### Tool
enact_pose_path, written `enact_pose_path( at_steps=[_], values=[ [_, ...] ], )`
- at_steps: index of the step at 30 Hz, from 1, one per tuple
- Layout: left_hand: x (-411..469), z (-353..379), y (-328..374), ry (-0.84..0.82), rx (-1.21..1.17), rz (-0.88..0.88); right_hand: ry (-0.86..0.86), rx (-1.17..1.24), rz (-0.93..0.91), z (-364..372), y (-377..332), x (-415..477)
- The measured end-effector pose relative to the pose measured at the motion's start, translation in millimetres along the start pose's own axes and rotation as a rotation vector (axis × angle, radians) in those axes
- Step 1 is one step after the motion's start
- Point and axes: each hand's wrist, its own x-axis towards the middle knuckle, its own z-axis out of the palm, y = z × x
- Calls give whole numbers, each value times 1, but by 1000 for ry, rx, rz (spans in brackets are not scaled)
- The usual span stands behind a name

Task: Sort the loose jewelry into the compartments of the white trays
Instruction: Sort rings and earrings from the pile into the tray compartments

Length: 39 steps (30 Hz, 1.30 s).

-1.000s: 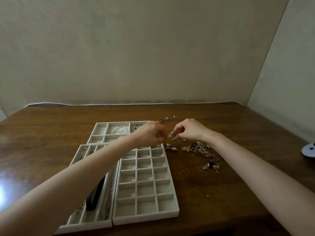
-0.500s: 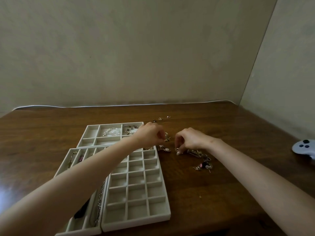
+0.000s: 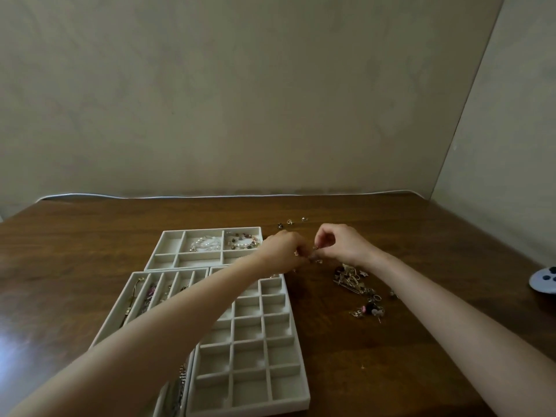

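Observation:
My left hand (image 3: 284,251) and my right hand (image 3: 343,246) meet fingertip to fingertip just right of the trays, both pinching a small metal jewelry piece (image 3: 314,254) above the table. A pile of loose jewelry (image 3: 355,281) lies under my right wrist, trailing toward me to a beaded cluster (image 3: 368,310). Three small pieces (image 3: 290,222) lie farther back. The grid tray (image 3: 288,335) of small square compartments sits nearest me. The long-slot tray (image 3: 126,296) to its left holds chains. The back tray (image 3: 168,245) holds pearl and bead bracelets (image 3: 224,243).
The wooden table (image 3: 391,356) fills the view, backed by a plain wall with a white cable along its far edge. A white game controller (image 3: 544,281) lies at the right edge. My left forearm crosses over the long-slot and grid trays.
My right hand rose from the pile and came back to my left hand's fingertips, so both now pinch the same small piece. The view shifted slightly right.

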Motion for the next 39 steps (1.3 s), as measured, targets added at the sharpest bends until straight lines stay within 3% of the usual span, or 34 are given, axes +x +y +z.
enact_pose_path(
  at_steps=[5,12,20,24,28,31,35,39],
  values=[
    [-11,-24,-23,117,-336,-187,50,305,-14,3,-19,7],
    [-45,-51,-78,184,-663,-384,39,264,-62,35,-48,29],
    [-44,-43,-94,201,-571,-493,38,-49,-171,74,-63,53],
    [-41,-44,-100,135,-175,-416,32,-134,-222,79,-64,57],
    [-43,-45,-105,121,-51,-358,31,-146,-259,87,-62,60],
    [-46,-47,-106,192,44,-206,25,-154,-288,91,-60,61],
    [-51,-48,-107,241,5,-96,-4,-161,-303,91,-59,61],
    [-57,-52,-108,243,-301,-155,14,-105,-289,89,-60,61]
  ],
)
